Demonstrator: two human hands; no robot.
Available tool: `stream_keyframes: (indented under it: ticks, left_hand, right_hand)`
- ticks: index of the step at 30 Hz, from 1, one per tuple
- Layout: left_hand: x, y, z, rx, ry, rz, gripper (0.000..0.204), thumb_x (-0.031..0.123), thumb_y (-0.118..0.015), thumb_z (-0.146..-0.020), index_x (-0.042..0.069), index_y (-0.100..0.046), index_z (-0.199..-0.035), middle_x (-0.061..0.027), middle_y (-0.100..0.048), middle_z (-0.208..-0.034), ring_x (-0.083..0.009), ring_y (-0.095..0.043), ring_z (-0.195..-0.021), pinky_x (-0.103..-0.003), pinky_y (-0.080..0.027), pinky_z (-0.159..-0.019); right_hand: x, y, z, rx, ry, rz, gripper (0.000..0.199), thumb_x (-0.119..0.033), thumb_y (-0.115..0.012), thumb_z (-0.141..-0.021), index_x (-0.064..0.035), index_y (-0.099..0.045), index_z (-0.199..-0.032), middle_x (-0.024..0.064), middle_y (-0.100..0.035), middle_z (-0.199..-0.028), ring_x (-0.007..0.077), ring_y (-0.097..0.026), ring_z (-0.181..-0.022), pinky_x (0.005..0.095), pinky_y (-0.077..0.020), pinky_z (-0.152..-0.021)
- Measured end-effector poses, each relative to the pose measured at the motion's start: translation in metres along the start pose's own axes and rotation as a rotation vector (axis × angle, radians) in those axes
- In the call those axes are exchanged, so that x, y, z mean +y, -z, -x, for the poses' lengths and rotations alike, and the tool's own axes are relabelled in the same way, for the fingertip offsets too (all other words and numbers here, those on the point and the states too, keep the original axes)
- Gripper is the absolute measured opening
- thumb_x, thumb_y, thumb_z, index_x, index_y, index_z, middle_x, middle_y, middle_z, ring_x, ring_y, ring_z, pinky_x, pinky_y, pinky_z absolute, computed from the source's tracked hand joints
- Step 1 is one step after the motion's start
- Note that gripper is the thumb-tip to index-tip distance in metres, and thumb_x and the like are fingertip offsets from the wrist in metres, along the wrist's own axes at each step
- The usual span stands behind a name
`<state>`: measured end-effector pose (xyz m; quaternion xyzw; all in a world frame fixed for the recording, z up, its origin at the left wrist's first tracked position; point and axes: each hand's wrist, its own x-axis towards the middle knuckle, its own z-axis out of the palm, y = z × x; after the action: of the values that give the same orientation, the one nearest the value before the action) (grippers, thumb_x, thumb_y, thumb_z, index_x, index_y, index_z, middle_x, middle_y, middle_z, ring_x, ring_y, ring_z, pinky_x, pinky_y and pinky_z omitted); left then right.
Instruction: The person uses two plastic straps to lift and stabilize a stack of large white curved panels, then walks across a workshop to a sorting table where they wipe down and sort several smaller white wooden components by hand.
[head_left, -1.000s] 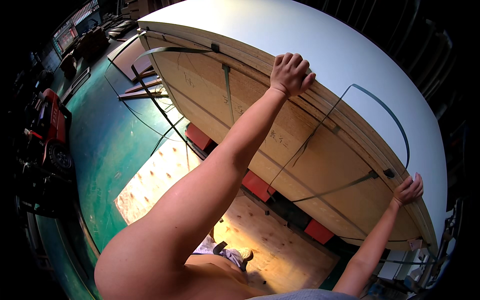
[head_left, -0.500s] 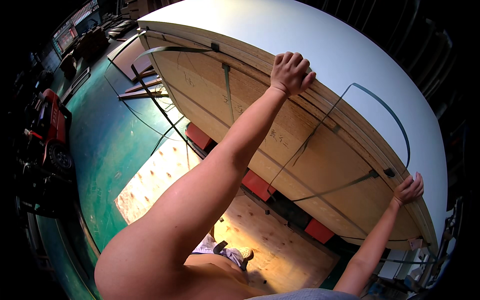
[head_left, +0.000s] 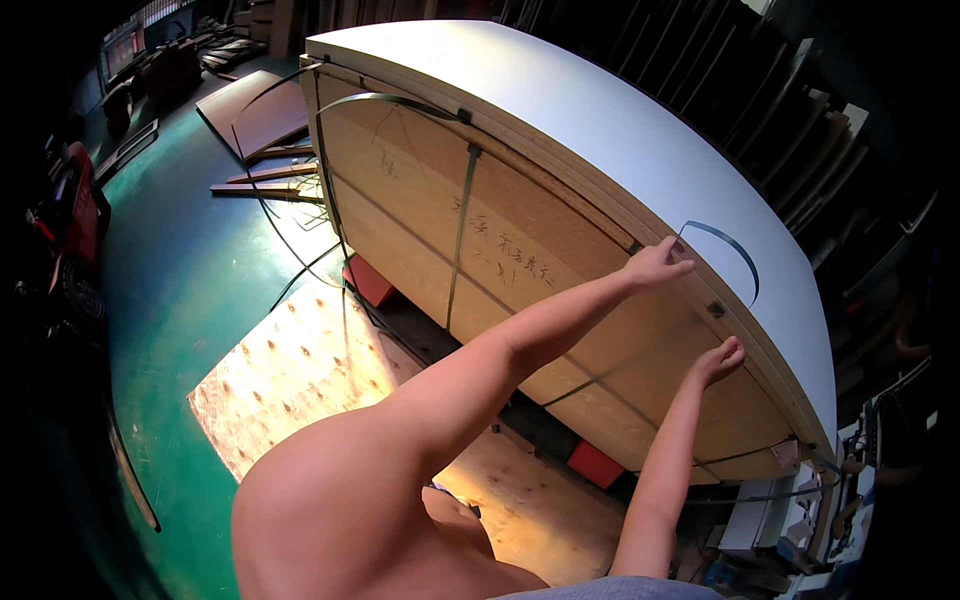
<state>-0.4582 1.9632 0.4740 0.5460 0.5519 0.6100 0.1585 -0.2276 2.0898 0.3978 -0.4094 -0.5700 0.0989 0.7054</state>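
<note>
A tall stack of boards has a white top sheet (head_left: pixel 560 110) and a tan side panel (head_left: pixel 400 230) with handwriting on it. Dark flat straps, including one upright strap (head_left: pixel 463 240), run round the stack. At its upper edge, my left hand (head_left: pixel 658 266) pinches a green strap (head_left: pixel 735 248), which arches over the white sheet. Lower along that edge, beneath a dark strap buckle (head_left: pixel 716 310), my right hand (head_left: pixel 720 362) is closed with its fingers curled. What it holds, if anything, is hidden.
Red blocks (head_left: pixel 597 464) sit beneath the stack. A plywood sheet (head_left: pixel 290 370) lies on the green floor (head_left: pixel 160 370). Wooden strips (head_left: pixel 270 180) and loose strapping are beyond the stack's left end. A red vehicle (head_left: pixel 75 220) stands at the left, with metal machinery (head_left: pixel 800 530) at lower right.
My left hand has moved right along the stack's edge to the green strap. My right hand has come off the corner, moving left and closing. The strap loop is smaller, and the view has shifted.
</note>
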Motion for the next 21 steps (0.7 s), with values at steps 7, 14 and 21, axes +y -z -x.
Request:
stream_keyframes:
  ticks: [7,14,21]
  left_hand:
    - [-0.020,-0.050,0.172,-0.015,0.506,0.447,0.040,0.034,-0.064,-0.089,0.009,-0.049,-0.062,0.0024,-0.042,-0.056,-0.0100,-0.036,-0.053,-0.029,-0.032,-0.051]
    - [-0.098,-0.032,0.339,0.114,0.863,0.536,0.028,0.033,-0.066,-0.084,0.007,-0.063,-0.075,0.0026,-0.046,-0.058,-0.0094,-0.036,-0.052,-0.030,-0.030,-0.049]
    - [0.009,-0.064,0.411,-0.062,0.807,0.928,0.037,0.039,-0.059,-0.093,0.016,-0.049,-0.066,0.0072,-0.039,-0.058,-0.0060,-0.031,-0.049,-0.024,-0.023,-0.045]
  right_hand:
    - [-0.088,0.059,0.254,-0.740,-0.914,-0.718,0.042,-0.038,-0.050,-0.098,-0.0047,-0.051,-0.125,0.0044,-0.055,-0.118,0.0160,-0.053,-0.105,0.0330,-0.0407,-0.091]
    - [-0.100,0.168,0.375,-1.170,-1.148,-0.263,0.022,-0.029,-0.044,-0.100,-0.0143,-0.054,-0.086,-0.0030,-0.046,-0.061,0.0073,-0.037,-0.045,0.0242,-0.0278,-0.042]
    - [-0.125,0.276,0.411,-0.633,-0.910,-0.303,0.030,-0.033,-0.040,-0.101,-0.0120,-0.056,-0.086,-0.0070,-0.039,-0.064,0.0044,-0.033,-0.052,0.0239,-0.0254,-0.048]
